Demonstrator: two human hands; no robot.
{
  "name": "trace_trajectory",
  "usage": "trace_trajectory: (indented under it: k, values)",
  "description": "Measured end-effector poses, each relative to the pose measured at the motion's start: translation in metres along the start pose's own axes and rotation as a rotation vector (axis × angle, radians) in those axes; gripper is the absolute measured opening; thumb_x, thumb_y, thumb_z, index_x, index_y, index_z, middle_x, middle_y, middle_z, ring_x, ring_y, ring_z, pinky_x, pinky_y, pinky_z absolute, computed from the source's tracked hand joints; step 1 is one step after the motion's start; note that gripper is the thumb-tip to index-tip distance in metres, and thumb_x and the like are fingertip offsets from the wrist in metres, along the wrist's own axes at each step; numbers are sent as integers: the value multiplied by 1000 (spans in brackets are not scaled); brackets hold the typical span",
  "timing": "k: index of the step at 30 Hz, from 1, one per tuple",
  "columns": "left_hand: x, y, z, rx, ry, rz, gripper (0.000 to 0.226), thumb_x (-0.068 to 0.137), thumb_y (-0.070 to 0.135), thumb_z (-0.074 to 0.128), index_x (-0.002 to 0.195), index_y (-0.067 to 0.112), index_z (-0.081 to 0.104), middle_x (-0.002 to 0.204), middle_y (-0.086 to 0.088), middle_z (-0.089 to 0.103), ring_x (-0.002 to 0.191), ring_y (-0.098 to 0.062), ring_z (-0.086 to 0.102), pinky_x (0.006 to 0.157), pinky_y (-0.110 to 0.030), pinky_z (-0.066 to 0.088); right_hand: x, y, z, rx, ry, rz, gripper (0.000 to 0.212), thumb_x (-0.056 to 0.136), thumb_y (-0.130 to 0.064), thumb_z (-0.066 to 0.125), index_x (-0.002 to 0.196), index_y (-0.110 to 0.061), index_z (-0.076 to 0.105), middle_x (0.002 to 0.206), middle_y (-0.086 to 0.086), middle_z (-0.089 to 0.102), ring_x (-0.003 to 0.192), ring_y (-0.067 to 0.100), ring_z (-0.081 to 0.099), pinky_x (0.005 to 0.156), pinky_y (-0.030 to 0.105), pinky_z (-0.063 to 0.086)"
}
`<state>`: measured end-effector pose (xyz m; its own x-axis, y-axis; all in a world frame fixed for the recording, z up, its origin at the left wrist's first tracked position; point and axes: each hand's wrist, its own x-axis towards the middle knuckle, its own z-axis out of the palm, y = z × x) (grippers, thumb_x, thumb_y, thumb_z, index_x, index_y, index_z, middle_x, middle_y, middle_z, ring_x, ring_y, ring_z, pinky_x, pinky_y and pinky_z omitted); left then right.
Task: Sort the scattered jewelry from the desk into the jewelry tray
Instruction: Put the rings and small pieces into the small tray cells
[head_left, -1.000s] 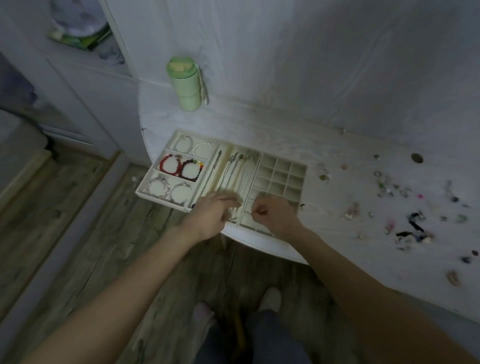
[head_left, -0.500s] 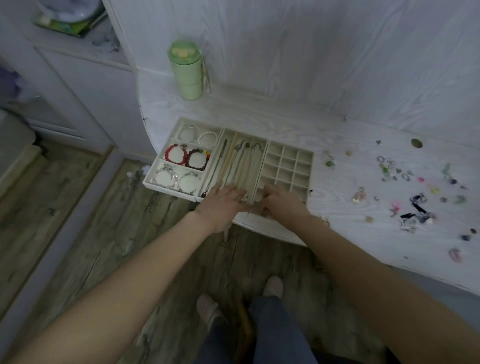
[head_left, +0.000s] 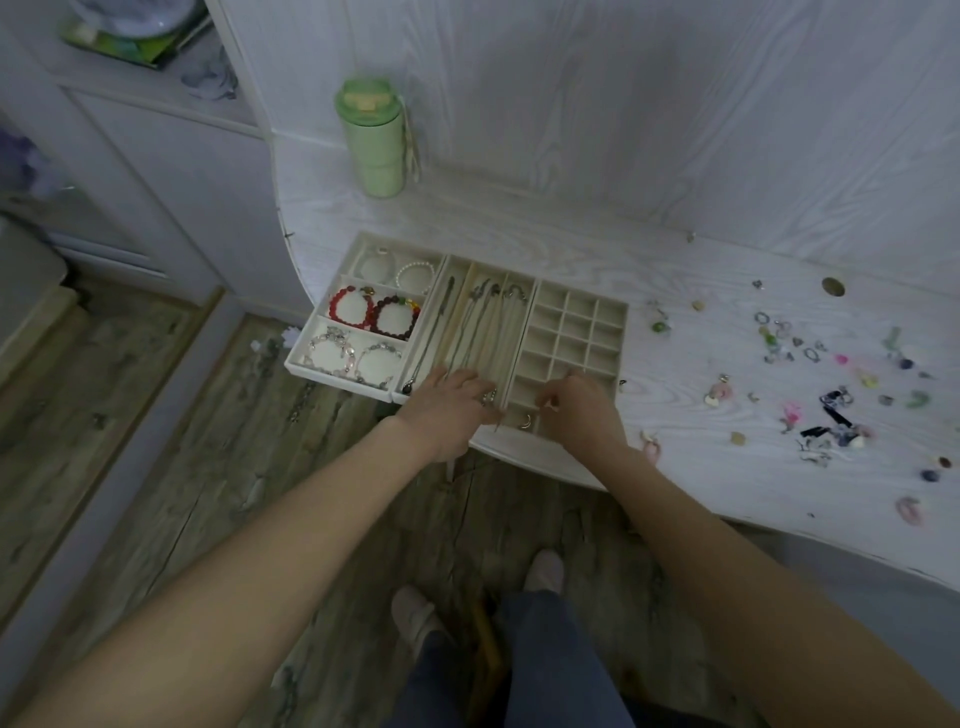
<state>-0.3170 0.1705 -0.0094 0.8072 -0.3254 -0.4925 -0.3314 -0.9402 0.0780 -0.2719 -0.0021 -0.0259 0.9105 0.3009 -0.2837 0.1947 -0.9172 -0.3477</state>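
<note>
A single wide-angle view from the person's head looks forward and steeply down, close over the desk (head_left: 597, 249) edge, taking in the jewelry tray (head_left: 618, 332), both forearms, the floor (head_left: 156, 441) and the person's feet below.

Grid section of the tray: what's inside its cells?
Most cells of the grid section look empty. One small ring lies in a near cell. The right hand covers the nearest cells, so their contents are hidden.

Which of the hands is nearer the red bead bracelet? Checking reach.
Left. The left hand lies just right of and below the red bead bracelet; the right hand is farther right.
</note>
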Motion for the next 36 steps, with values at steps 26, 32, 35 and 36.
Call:
trace_trajectory:
  k: [26, 32, 35, 36]
  values:
    - [1, -4, -5, 36, -12, 46, 65, 92, 7, 48, 147, 34, 26, 157, 0, 14, 145, -23, 5, 116, -44, 3, -2, -15, 15, -164, 5, 65, 20, 88, -25, 60, 102, -10, 59, 111, 9, 51, 91, 27, 58, 66, 31, 42]
    - [2, -5, -4, 20, 33, 74, 63, 91, 4, 48, 146, 29, 30, 157, 4, 16, 144, -19, 9, 117, -42, 6, 1, -16, 19, -171, 57, 122, 23, 90, -33, 56, 100, -11, 58, 107, 8, 55, 90, 27, 59, 64, 31, 40]
    - [4, -5, -3, 28, 94, 87, 63, 90, 4, 48, 146, 24, 30, 156, 2, 20, 143, -19, 15, 116, -40, 11, 1, -22, 21, -291, 84, 83, 21, 93, -28, 54, 98, -10, 63, 104, 9, 58, 88, 27, 61, 61, 30, 36]
    - [4, -4, -3, 29, 99, 84, 64, 90, 4, 49, 147, 23, 27, 156, 1, 21, 143, -19, 15, 116, -41, 12, 0, -24, 22, -316, 84, 80, 20, 94, -26, 53, 99, -10, 63, 103, 9, 58, 88, 27, 61, 61, 30, 35]
